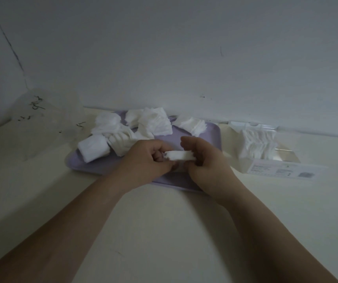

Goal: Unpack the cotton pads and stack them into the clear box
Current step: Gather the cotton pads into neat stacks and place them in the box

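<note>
A small stack of white cotton pads (180, 155) is held between both hands above the lilac tray (211, 137). My left hand (147, 160) pinches its left end, and my right hand (207, 160) curls round its right end. Loose heaps of cotton pads (135, 127) lie across the back and left of the tray. The clear box (266, 146) stands to the right of the tray with cotton pads (260, 141) inside it.
A crumpled clear plastic wrapper (45, 121) with dark print lies at the back left against the wall. A white printed label (282, 170) lies flat in front of the clear box. The cream tabletop (164, 231) spreads in front of the tray.
</note>
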Tool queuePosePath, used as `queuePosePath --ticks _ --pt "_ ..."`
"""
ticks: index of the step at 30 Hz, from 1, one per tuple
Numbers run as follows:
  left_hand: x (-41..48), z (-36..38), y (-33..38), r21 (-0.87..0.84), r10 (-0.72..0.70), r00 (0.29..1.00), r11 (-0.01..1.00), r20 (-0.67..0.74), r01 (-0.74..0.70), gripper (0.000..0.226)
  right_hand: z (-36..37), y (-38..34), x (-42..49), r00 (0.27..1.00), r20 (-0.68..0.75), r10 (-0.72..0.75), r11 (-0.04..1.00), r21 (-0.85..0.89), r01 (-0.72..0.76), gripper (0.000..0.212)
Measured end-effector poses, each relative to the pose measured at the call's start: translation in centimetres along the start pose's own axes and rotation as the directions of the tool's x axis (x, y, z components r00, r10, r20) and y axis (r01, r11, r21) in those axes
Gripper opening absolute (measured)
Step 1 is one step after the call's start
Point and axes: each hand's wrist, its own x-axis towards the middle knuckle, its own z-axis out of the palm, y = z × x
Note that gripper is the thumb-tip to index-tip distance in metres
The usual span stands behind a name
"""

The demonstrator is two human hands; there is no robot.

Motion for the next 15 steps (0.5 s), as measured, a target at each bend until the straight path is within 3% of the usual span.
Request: queuePosePath --ticks 9,15 --pt "-0.1 0.6 0.2 0.002 0.031 0.999 1.000 0.028 -0.031 0.015 1.1 -1.5 -0.1 0.993 0.057 0.105 0.980 0.165 -0.113 0.081" --pt "0.0 0.9 -0.2 0.131 0.058 0.998 0.989 0.025 -0.061 0.013 1.4 -0.9 0.0 0.987 0.140 0.077 0.961 0.253 -0.111 0.105"
